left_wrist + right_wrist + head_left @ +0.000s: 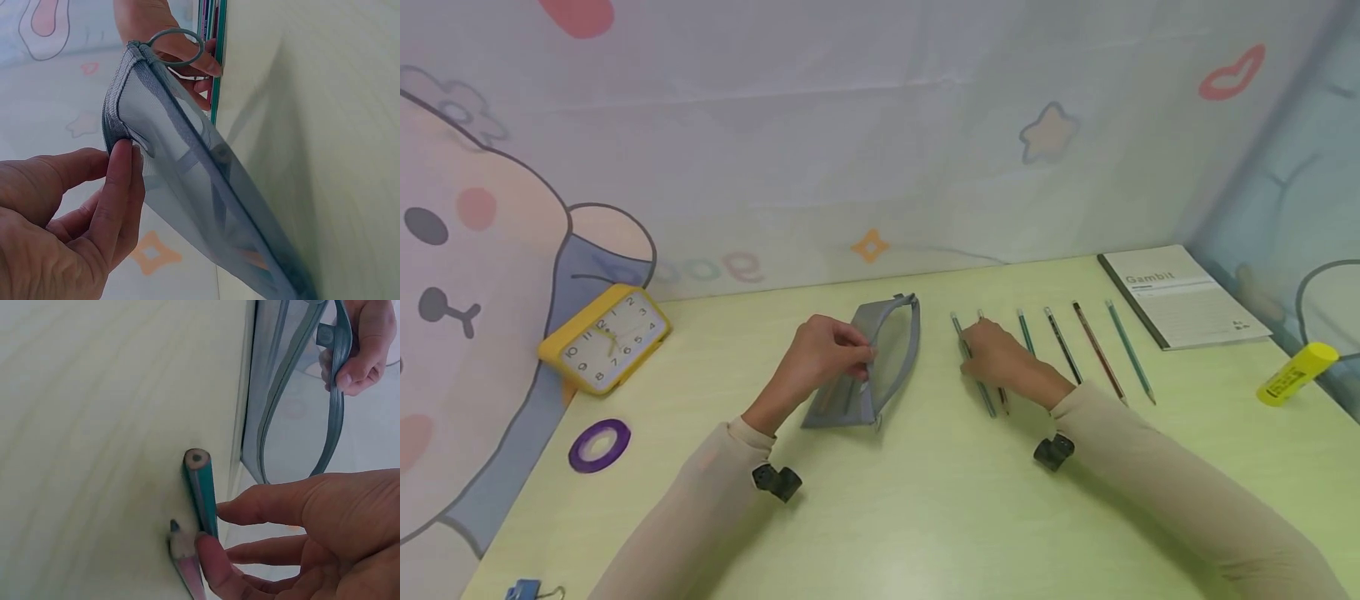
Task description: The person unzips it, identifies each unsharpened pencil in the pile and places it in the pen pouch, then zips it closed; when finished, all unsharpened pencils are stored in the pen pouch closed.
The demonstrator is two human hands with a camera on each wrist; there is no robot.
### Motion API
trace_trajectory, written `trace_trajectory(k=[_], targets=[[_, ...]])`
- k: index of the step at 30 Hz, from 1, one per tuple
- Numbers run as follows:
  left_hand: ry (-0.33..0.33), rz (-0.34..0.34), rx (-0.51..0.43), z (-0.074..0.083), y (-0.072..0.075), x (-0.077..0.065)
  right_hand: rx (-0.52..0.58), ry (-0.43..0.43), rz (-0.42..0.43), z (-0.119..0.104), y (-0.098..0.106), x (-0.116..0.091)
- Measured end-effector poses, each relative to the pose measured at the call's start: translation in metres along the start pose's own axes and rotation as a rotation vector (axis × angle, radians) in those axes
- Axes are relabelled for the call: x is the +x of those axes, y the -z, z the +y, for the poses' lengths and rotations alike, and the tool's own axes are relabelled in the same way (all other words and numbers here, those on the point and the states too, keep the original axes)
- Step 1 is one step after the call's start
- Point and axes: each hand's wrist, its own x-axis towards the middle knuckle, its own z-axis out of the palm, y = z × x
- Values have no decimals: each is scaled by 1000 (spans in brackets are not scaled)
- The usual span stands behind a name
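My left hand (827, 350) pinches the zippered rim of a grey mesh pencil pouch (850, 406) between thumb and fingers. The pouch stands tilted on the table with its mouth gaping to the right; a few slim things show dimly through the mesh (181, 162). To the right, my right hand (1000, 358) holds a green pencil (201, 494) between thumb and finger, low over the table. Its near end is flat and unsharpened. Right beside it lies a sharpened pencil with a pinkish body (186, 559), its middle hidden under the hand in the head view.
Several more pencils (1099, 352) lie in a row right of my right hand. Beyond them are a notebook (1195, 300) and a yellow glue stick (1296, 375). Leftward stand a yellow alarm clock (606, 337), a purple tape roll (580, 450) and a blue binder clip (523, 590).
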Motion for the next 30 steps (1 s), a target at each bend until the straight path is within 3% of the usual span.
trace_trajectory(k=[6, 11, 21, 30], targets=[[6, 2, -9, 2, 1, -1, -93, 9, -25, -5, -2, 1], [13, 5, 4, 2, 1, -1, -89, 17, -25, -5, -4, 1], [13, 0, -11, 0, 0, 1, 110, -17, -118, 7, 2, 2], [8, -6, -28, 0, -1, 1, 301, 22, -113, 19, 2, 0]])
